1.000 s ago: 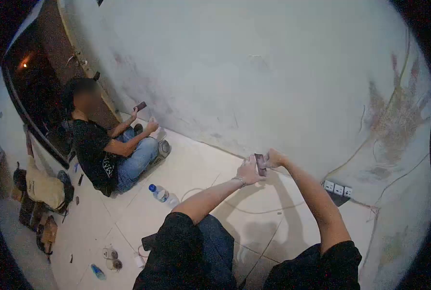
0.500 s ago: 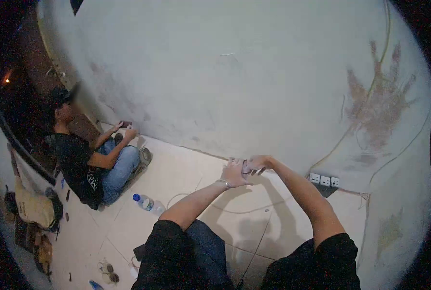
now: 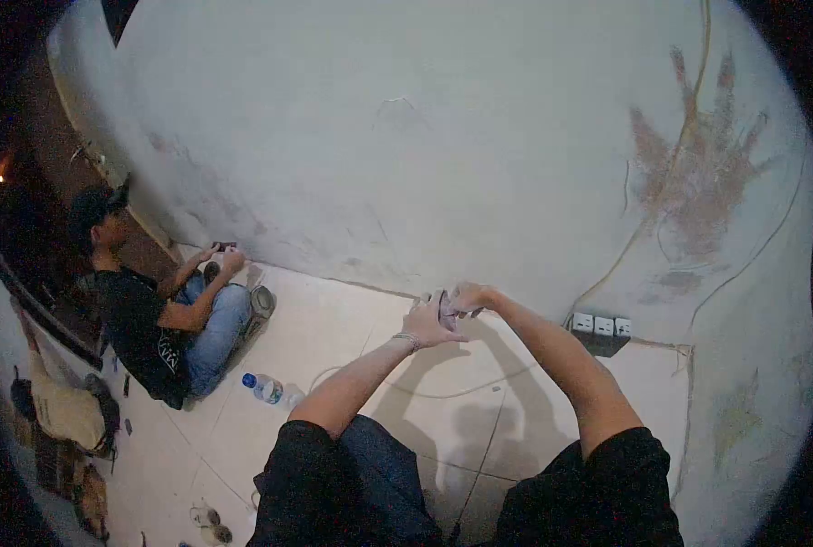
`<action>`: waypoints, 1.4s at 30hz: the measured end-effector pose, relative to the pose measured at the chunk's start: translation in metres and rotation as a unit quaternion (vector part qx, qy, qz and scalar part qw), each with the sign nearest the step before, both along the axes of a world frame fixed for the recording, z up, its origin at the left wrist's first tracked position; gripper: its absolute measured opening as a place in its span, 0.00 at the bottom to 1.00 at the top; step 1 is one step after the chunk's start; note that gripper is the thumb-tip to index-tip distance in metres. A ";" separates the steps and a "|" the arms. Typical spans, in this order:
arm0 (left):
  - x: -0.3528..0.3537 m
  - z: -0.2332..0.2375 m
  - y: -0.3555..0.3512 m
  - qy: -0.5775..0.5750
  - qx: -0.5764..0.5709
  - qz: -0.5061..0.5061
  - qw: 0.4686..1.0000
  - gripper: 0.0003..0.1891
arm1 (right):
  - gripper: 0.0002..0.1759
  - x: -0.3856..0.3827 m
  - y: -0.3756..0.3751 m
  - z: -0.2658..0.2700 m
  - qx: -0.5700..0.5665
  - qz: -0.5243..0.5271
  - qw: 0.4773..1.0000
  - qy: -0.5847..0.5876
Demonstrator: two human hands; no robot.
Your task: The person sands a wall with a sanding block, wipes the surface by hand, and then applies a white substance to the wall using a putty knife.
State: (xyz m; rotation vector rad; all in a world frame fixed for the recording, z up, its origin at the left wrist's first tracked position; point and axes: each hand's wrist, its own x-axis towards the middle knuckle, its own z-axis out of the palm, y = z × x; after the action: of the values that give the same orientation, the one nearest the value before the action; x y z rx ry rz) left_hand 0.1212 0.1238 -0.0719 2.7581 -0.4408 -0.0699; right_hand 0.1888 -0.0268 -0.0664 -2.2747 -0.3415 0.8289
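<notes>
Just in front of the foot of the wall, both my hands are together at a small greyish-purple object, whose kind I cannot make out. My left hand, with a bracelet at the wrist, is wrapped around its left side with the thumb below. From the right, my right hand has its bent fingers pressed on the object's upper right side. Part of the object is hidden by the fingers. The pale wall, marked with scuffs and a large brownish patch, rises behind my hands.
A co-worker sits on the tiled floor at left, holding a small dark object. A water bottle lies nearby. White power sockets stand by the wall at right, and a thin cable crosses the floor. Glasses lie at lower left.
My view has shifted slightly. My right hand's fingers have closed in on the object, which now shows more between my hands. The co-worker stays seated.
</notes>
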 end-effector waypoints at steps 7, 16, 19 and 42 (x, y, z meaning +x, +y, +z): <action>-0.005 0.008 -0.007 0.000 0.050 0.027 0.998 0.62 | 0.15 0.000 -0.001 0.000 -0.001 -0.003 1.000 0.013; 0.002 -0.010 -0.006 -0.032 -0.025 -0.004 0.999 0.51 | 0.22 0.017 -0.010 -0.023 0.041 0.003 0.998 0.056; 0.004 -0.007 -0.008 -0.034 -0.024 0.008 0.999 0.46 | 0.23 0.039 -0.011 -0.055 0.061 -0.001 0.996 0.071; 0.005 -0.011 -0.011 0.041 -0.002 -0.036 0.999 0.13 | 0.20 -0.211 -0.143 0.390 0.261 0.193 0.691 -0.646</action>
State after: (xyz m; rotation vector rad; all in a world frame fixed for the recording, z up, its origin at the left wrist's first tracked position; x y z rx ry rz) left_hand 0.1259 0.1125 -0.0829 2.7244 -0.5172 -0.1998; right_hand -0.0224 -0.1696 0.3236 -1.8308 -1.4831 -0.8250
